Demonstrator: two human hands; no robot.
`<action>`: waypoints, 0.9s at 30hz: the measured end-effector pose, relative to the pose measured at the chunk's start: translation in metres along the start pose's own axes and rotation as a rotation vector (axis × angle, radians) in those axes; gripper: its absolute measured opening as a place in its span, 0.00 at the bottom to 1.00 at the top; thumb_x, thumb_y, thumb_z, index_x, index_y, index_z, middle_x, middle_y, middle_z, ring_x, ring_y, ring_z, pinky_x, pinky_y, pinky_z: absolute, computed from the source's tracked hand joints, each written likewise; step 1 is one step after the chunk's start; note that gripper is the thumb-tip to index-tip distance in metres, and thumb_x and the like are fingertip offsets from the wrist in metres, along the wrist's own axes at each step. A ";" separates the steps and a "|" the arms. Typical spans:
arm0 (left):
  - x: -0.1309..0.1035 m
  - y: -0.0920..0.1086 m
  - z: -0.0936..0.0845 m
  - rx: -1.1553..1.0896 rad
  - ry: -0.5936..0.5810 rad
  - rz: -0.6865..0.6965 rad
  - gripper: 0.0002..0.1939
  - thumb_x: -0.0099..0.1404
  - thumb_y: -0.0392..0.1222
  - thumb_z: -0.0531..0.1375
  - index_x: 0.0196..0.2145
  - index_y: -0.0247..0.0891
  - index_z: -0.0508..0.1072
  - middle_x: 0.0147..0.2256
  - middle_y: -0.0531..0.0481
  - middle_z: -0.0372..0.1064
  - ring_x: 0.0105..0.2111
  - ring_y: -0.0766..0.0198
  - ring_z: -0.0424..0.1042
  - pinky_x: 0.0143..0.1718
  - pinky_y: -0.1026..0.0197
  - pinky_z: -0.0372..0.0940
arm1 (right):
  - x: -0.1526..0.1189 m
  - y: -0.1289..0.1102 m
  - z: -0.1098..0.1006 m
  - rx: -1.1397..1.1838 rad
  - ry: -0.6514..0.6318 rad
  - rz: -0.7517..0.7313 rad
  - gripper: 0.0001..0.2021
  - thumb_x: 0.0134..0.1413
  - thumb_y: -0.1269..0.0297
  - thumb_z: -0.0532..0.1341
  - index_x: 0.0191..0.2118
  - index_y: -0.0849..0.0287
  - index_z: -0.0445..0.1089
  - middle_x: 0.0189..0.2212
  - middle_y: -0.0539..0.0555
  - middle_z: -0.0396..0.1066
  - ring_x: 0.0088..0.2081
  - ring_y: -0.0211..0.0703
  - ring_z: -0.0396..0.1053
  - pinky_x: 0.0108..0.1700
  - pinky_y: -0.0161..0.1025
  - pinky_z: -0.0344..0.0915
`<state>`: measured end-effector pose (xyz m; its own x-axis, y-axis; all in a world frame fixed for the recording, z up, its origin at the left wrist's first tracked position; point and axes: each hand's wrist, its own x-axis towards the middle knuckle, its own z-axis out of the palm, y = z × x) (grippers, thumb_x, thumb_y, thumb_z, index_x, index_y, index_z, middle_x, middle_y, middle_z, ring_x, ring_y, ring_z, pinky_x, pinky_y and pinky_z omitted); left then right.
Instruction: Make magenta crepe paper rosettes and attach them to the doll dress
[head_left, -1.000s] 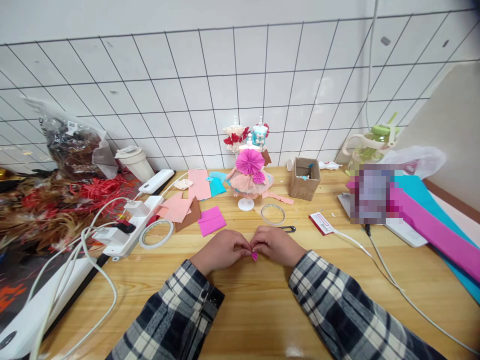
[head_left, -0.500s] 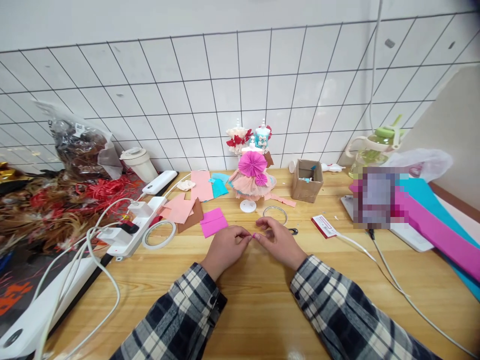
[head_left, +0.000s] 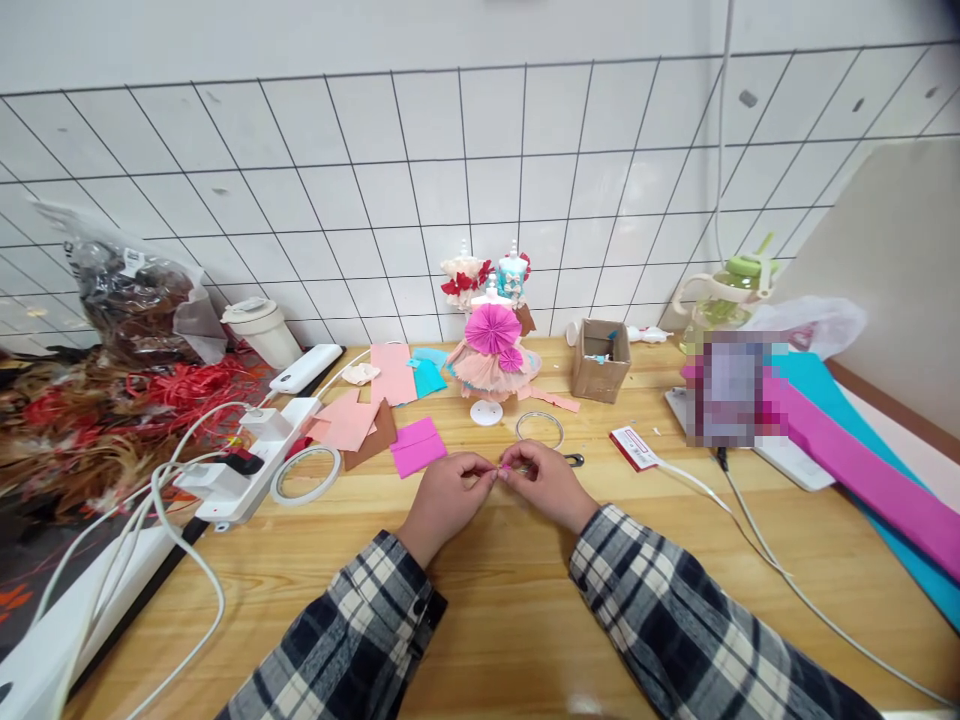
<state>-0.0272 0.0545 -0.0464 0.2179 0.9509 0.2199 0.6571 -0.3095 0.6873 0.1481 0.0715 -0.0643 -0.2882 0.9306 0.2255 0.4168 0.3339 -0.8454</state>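
Observation:
My left hand (head_left: 450,500) and my right hand (head_left: 551,488) meet fingertip to fingertip above the table. Both are closed in a pinch on a tiny piece of magenta paper (head_left: 504,468), mostly hidden by the fingers. Just beyond them stands a small dress form (head_left: 493,362) in a peach ruffled skirt, with pleated magenta paper rosettes on its front. A folded magenta paper sheet (head_left: 417,447) lies to the left of my left hand. Behind my right hand lies a thin tape roll (head_left: 561,428), and the dark handle (head_left: 575,460) of some tool pokes out beside that hand.
Peach paper sheets (head_left: 343,420) and a wide tape roll (head_left: 334,490) lie left, near a power strip (head_left: 251,480) with cables. Two more dress forms stand behind. A cardboard box (head_left: 600,375), a red-and-white packet (head_left: 634,449) and coloured paper strips (head_left: 862,450) are at right.
The whole view has shifted, so things sit further left. My right fingers have folded down closer to the magenta piece. Both hands stay together in the same place over the table.

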 end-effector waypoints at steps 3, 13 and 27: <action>0.000 0.001 0.000 -0.041 -0.002 -0.041 0.07 0.59 0.40 0.59 0.30 0.38 0.77 0.30 0.51 0.77 0.31 0.64 0.74 0.34 0.64 0.66 | 0.000 -0.002 -0.002 -0.059 0.031 -0.054 0.06 0.49 0.62 0.62 0.30 0.59 0.69 0.31 0.52 0.70 0.33 0.38 0.65 0.33 0.35 0.61; -0.001 0.004 -0.001 -0.074 0.019 0.006 0.07 0.59 0.41 0.59 0.30 0.39 0.77 0.32 0.51 0.77 0.32 0.63 0.74 0.37 0.63 0.67 | 0.002 0.002 -0.002 0.251 -0.091 0.104 0.11 0.49 0.58 0.62 0.33 0.61 0.71 0.31 0.53 0.73 0.31 0.37 0.67 0.32 0.34 0.61; -0.001 0.001 -0.003 0.095 0.106 0.202 0.07 0.63 0.41 0.58 0.33 0.39 0.75 0.32 0.50 0.76 0.33 0.63 0.73 0.37 0.60 0.67 | 0.002 0.000 -0.005 0.563 -0.059 0.188 0.18 0.45 0.55 0.65 0.42 0.58 0.65 0.37 0.53 0.70 0.33 0.37 0.67 0.35 0.35 0.62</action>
<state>-0.0283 0.0534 -0.0438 0.2782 0.8635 0.4207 0.6740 -0.4876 0.5550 0.1515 0.0744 -0.0609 -0.3074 0.9510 0.0331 -0.0512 0.0182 -0.9985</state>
